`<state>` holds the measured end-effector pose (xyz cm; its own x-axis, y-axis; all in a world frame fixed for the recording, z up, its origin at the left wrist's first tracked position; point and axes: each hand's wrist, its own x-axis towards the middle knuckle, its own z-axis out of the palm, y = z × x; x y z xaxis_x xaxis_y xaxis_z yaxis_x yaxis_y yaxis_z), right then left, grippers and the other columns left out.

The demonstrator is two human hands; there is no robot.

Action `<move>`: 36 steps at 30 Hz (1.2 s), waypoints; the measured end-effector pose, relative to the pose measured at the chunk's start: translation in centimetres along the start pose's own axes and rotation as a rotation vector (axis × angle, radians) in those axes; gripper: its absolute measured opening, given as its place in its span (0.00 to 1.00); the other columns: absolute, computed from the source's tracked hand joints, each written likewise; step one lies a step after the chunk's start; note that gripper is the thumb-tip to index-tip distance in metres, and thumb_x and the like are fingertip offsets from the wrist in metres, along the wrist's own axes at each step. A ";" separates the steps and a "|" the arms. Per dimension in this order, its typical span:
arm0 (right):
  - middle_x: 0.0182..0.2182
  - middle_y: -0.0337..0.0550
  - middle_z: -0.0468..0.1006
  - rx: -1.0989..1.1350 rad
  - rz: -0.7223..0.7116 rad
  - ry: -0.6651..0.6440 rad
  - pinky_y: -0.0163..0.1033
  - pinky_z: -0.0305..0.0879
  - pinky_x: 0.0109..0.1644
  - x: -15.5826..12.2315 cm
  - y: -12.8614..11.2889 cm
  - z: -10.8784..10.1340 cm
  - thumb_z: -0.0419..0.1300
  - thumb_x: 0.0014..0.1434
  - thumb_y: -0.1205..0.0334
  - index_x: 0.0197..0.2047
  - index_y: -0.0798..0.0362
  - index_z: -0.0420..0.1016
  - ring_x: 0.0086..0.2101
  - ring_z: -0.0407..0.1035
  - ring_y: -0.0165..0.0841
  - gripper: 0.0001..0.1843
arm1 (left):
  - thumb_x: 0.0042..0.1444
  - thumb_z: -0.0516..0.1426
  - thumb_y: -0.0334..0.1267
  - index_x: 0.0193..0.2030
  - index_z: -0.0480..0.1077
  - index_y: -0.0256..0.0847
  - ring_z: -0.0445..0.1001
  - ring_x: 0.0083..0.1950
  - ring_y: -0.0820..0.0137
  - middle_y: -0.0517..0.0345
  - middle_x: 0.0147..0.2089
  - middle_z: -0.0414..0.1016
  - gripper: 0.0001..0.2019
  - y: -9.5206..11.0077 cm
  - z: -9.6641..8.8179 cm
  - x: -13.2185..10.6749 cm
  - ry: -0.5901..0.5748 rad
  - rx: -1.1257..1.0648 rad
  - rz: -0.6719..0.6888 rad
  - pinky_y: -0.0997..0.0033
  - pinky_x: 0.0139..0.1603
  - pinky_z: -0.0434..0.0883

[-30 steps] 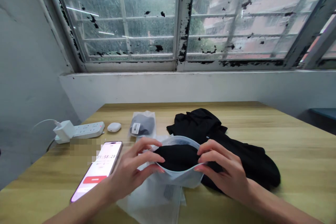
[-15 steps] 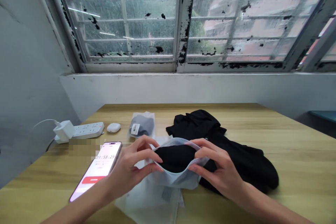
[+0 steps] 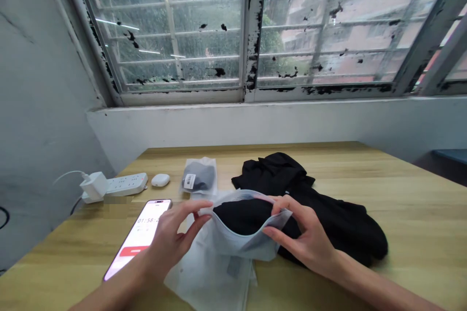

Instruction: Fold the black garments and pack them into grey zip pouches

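A translucent plastic bag (image 3: 237,245) with a black garment (image 3: 242,216) inside is held open just above the wooden table (image 3: 419,214). My left hand (image 3: 171,240) pinches the bag's left rim with thumb and fingers. My right hand (image 3: 306,240) grips the right rim, thumb on the near side. Behind the bag lies a heap of black clothing (image 3: 328,214). Flat empty plastic bags (image 3: 215,282) lie under the held one.
A phone (image 3: 140,238) with a lit timer screen lies left of my left hand. Farther back are a white power strip with charger (image 3: 115,184), a white earbud case (image 3: 160,180) and a small packed bag with a grey item (image 3: 199,178). A window and wall stand behind.
The bag's mouth has narrowed as both hands shifted along its rim. My left fingers have moved from curled over the opening to pinching the left edge. The view shifted slightly right.
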<state>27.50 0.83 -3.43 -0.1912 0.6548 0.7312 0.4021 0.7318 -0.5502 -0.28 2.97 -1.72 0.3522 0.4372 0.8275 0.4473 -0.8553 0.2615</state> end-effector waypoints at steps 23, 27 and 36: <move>0.28 0.38 0.83 0.020 0.046 0.068 0.34 0.76 0.30 0.3 -0.3 -0.1 0.70 0.59 0.55 0.37 0.49 0.76 0.26 0.78 0.34 0.09 | 0.64 0.59 0.37 0.37 0.76 0.41 0.76 0.25 0.72 0.62 0.26 0.78 0.06 0.1 -0.3 0.4 0.000 -0.173 -0.269 0.77 0.26 0.73; 0.27 0.38 0.82 0.035 0.022 0.054 0.34 0.76 0.31 0.4 -0.4 -0.2 0.69 0.60 0.55 0.32 0.49 0.75 0.28 0.79 0.35 0.10 | 0.64 0.59 0.36 0.37 0.75 0.41 0.76 0.24 0.72 0.62 0.26 0.78 0.05 0.2 -0.4 0.4 0.003 -0.150 -0.242 0.77 0.25 0.73; 0.28 0.42 0.84 0.049 -0.026 -0.004 0.40 0.79 0.39 0.5 -0.3 -0.5 0.68 0.61 0.61 0.31 0.49 0.77 0.40 0.83 0.44 0.08 | 0.64 0.60 0.37 0.36 0.75 0.42 0.74 0.23 0.73 0.62 0.26 0.78 0.06 0.3 -0.4 0.7 0.004 -0.121 -0.210 0.75 0.26 0.73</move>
<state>27.72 0.88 -2.68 -0.2048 0.6358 0.7442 0.3523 0.7573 -0.5499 -0.23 2.94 -0.86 0.2590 0.6079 0.7506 0.4086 -0.7731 0.4852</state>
